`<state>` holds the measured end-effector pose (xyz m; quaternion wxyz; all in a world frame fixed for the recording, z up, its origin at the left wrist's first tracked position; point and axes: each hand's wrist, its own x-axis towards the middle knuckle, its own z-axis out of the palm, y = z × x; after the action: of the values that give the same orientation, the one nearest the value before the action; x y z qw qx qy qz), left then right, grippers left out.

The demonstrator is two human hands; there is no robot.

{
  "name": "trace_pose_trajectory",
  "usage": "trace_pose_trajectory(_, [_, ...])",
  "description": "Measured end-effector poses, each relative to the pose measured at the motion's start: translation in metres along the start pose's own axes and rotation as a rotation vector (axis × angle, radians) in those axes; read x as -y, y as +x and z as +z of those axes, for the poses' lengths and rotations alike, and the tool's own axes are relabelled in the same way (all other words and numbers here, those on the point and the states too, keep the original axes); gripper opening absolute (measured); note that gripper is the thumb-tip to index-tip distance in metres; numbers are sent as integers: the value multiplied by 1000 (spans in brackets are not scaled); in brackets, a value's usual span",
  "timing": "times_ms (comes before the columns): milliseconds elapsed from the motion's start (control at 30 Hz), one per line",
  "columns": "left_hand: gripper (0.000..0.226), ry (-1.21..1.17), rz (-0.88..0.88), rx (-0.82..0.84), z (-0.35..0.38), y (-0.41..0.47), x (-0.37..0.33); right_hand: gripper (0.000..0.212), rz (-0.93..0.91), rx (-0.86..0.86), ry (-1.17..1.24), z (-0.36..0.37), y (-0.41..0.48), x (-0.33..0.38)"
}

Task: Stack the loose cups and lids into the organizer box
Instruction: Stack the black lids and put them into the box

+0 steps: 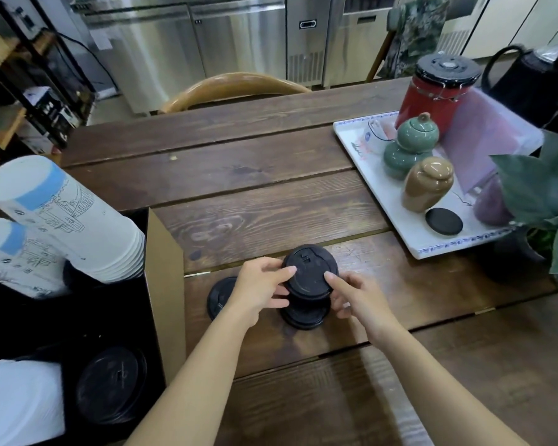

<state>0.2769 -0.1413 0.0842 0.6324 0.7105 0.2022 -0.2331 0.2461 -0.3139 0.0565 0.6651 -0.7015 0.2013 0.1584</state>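
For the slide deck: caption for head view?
Both hands grip a stack of black lids beside the organizer box.

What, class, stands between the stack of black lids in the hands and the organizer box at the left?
Only the single loose lid on the table, lying between the lid stack and the organizer box, whose cardboard wall must be cleared.

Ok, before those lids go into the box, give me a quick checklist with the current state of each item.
1. Left hand on the lid stack: ok, fingers on its left side.
2. Right hand on the stack: ok, fingers on its right side.
3. Stack aligned: not ok, the top lid sits offset from the lower ones.
4. Loose lid left on the table: not ok, still beside the stack.
5. Room in the organizer box above the lids already there: cannot tell.
6. Path from stack to box: ok, only the loose lid lies between.
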Motion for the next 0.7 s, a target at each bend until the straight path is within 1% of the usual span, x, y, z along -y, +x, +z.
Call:
trace_pose_trajectory(67, [35,47,-37,17,-4,-3,1,24,34,35,-95,-1,-3,-2])
trace_pose_trajectory(233, [38,115,-87,2,-2,-4,10,29,131,89,-154,0,-7,-7])
trace_pose_trajectory(333, [40,159,-79,-30,2,-3,18,32,169,109,-257,1,-6,-9])
trace_pose_trajectory(467, [41,230,-41,-19,7,-1,25,38,220,150,-424,0,-4,-13])
trace_pose_trajectory(533, [41,260,-17,-34,9,1,26,42,212,114,-448,-1,-1,-14])
trace_pose_trajectory(600, [43,280,-9,-65,10,2,27,42,156,-3,-462,-2,4,-17])
trace_pose_trajectory(667, [48,277,-23,-94,11,3,27,37,56,-110,-443,-1,9,-22])
trace_pose_trajectory(700, [49,264,-40,-97,11,3,27,31,10,-114,-406,0,10,-22])
